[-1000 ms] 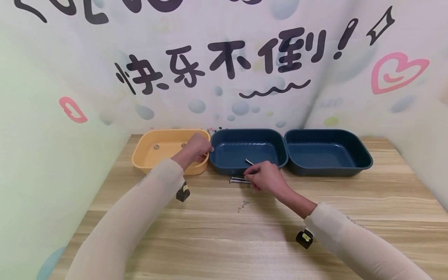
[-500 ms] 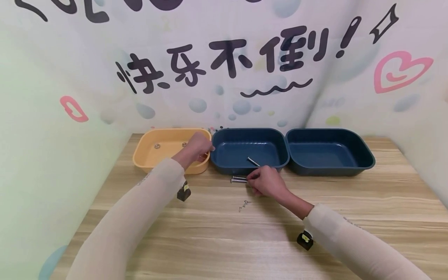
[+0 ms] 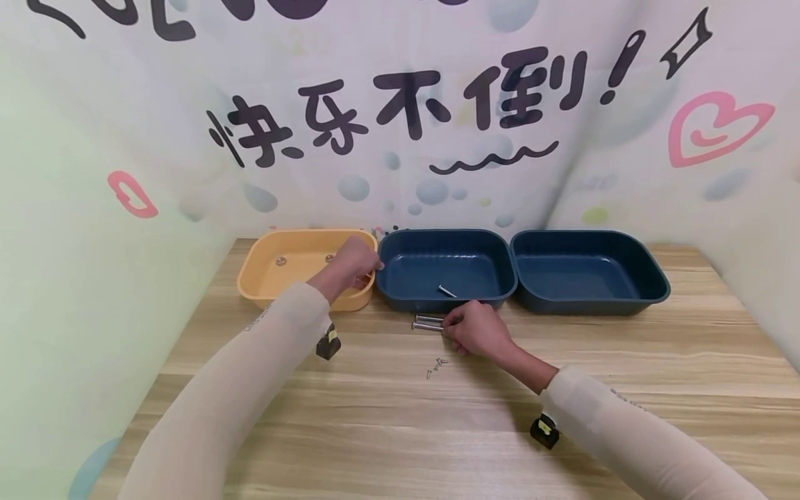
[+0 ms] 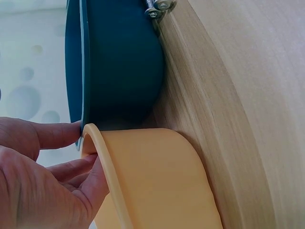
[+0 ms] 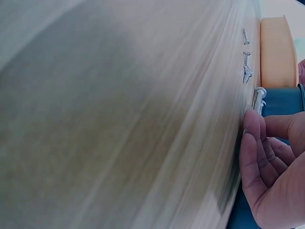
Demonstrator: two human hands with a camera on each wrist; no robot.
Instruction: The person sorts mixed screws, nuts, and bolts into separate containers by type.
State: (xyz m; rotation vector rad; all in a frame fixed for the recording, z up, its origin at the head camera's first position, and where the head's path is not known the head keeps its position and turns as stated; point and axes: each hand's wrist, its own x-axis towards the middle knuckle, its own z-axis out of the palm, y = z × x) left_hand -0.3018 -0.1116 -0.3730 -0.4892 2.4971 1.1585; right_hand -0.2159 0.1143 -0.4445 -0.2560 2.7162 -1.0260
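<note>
In the head view my left hand point(image 3: 355, 258) is at the corner where the yellow bin point(image 3: 250, 281) meets the middle blue bin point(image 3: 400, 304). The left wrist view shows its fingers point(image 4: 71, 169) inside the yellow rim and another at the blue rim, pinching both rims together. My right hand point(image 3: 478, 328) is low over the table in front of the middle bin. Its thumb and fingertips pinch the right end of a silver bolt point(image 3: 428, 327), one of two lying side by side there. Another bolt point(image 3: 446, 291) lies inside the middle bin.
Several small screws point(image 3: 439, 364) are scattered on the wooden table point(image 3: 375, 430), nearer me than the bolts. Two metal nuts, one the left nut point(image 3: 281, 261), lie in the yellow bin. A second blue bin point(image 3: 587, 305) stands at the right. A printed cloth point(image 3: 400, 187) hangs behind.
My right hand has moved slightly down, away from the middle bin's front rim, showing more of the bolts on the table. The bolt inside that bin has shifted a little. The left hand stays put.
</note>
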